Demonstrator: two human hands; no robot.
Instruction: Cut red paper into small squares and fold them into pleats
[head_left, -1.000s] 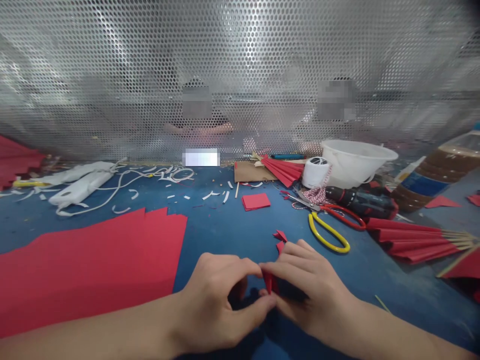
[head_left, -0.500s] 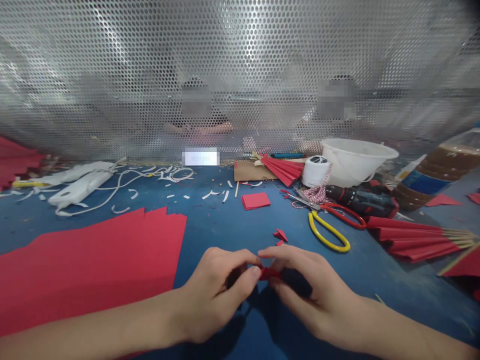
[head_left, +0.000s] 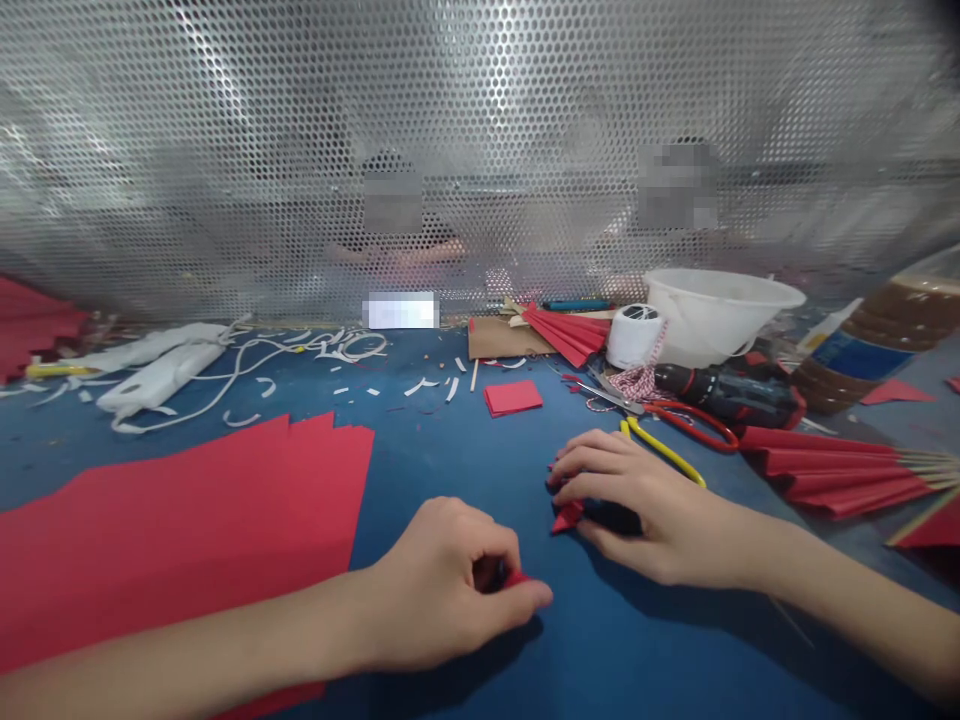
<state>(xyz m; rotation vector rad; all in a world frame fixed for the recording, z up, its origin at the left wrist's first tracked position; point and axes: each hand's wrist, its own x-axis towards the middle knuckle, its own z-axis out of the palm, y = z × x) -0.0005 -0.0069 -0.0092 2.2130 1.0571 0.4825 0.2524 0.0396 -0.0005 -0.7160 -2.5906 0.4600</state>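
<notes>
My left hand (head_left: 446, 585) pinches a small folded piece of red paper (head_left: 516, 578) between thumb and fingers, and most of the piece is hidden. My right hand (head_left: 645, 505) hangs low over the blue work surface (head_left: 465, 470), its fingers curved around a small red paper scrap (head_left: 567, 517). Another sliver of red shows under its fingertips. Just past those fingers lie yellow-handled scissors (head_left: 664, 458) and red-handled scissors (head_left: 694, 422). A stack of red paper sheets (head_left: 187, 520) lies to the left, under my left forearm's edge.
Beyond my hands are a red paper square, white paper offcuts, a cordless drill, a twine spool, a white plastic basin and a large bottle. Finished red paper fans lie at both sides. A perforated metal sheet (head_left: 480, 120) stands behind, with two people dimly visible through it.
My hands have moved apart: the left drew back toward me with the red piece, and the right moved right and forward, covering the scraps that lay on the surface.
</notes>
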